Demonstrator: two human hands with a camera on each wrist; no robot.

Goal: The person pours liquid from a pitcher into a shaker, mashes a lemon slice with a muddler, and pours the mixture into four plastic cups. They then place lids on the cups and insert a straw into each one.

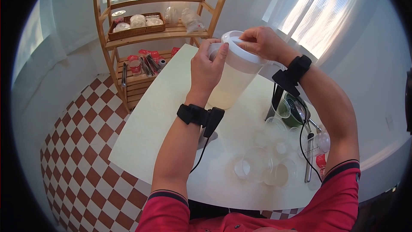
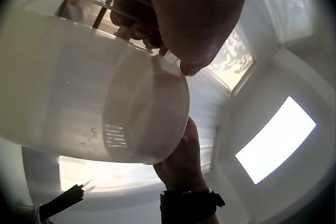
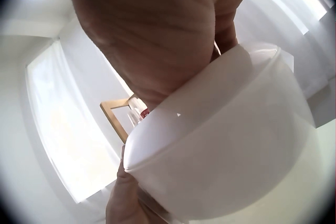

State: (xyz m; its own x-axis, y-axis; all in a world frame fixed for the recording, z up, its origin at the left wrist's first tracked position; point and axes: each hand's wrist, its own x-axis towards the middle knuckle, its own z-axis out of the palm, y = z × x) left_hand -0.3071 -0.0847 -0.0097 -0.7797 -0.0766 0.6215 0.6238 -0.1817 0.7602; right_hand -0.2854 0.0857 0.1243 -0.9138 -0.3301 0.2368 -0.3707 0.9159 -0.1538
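A translucent plastic pitcher (image 1: 231,79) with pale, cloudy liquid in it is over the far part of the table. My left hand (image 1: 207,66) grips its handle, the thumb lying up near the rim. On top sits a white round lid (image 1: 247,54). My right hand (image 1: 264,43) bends over the lid, fingers curled onto its recessed middle; the fingertips are hidden by the hand in the right wrist view. From below, the left wrist view shows the pitcher's wall (image 2: 79,87) with the left fingers (image 2: 137,27) around the handle.
Clear plastic cups (image 1: 283,174) stand at the table's near right. Beyond them are a green container (image 1: 294,118) with a strainer, and metal utensils (image 1: 308,163). Past the table's left edge, a wooden shelf (image 1: 146,36) holds a wicker basket (image 1: 137,30) of lids.
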